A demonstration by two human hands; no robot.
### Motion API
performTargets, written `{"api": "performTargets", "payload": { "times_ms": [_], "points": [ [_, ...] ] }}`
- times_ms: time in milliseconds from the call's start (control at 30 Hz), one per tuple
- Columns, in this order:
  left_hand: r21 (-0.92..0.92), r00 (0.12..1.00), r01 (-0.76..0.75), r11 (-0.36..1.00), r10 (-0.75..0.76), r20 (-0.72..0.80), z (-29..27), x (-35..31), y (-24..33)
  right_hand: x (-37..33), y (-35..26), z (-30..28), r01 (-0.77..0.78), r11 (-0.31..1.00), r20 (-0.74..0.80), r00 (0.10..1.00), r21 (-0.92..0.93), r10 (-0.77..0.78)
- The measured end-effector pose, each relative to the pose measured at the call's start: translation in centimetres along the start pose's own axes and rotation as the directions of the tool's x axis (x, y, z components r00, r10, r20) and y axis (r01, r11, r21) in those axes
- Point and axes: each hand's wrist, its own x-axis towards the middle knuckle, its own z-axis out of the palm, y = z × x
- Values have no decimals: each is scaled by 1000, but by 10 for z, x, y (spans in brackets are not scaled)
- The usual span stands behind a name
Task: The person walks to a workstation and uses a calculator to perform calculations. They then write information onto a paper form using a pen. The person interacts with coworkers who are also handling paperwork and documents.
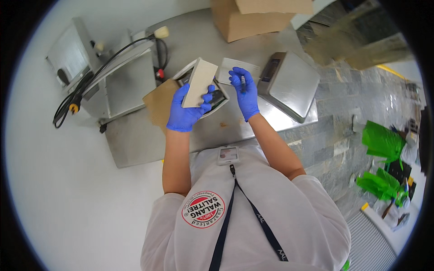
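Both of my hands wear blue gloves. My left hand [186, 110] is closed round a flat, cream-coloured rectangular box [200, 83], held tilted above the table. My right hand [245, 92] has its fingers curled round a slim, pen-like object [243, 81]; its exact kind is too small to tell. Just behind the right hand lies a white sheet or card [228, 68] on the steel table [230, 124]. Below the cream box stands an open white-rimmed container [220, 105] with dark things in it, partly hidden by the box and my left hand.
A steel weighing scale [294, 83] with a dark display stands right of my hands. Brown cardboard [158, 101] lies at the left, beside a metal machine [129, 81] with a black cable [86, 86]. An open carton [248, 22] sits at the back. People in green aprons [382, 140] are far right.
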Motion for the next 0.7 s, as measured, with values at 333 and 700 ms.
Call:
{"api": "performTargets", "payload": {
  "times_ms": [333, 700],
  "points": [
    [984, 984, -172, 32, 50, 171, 60, 97, -118, -34, -60, -166, -157, 919, -203, 949, 362, 242],
    [961, 965, -61, 271, 263, -13, 34, 208, -208, -2, -47, -291, 43, 997, -638, 770, 63, 7]
  ]
}}
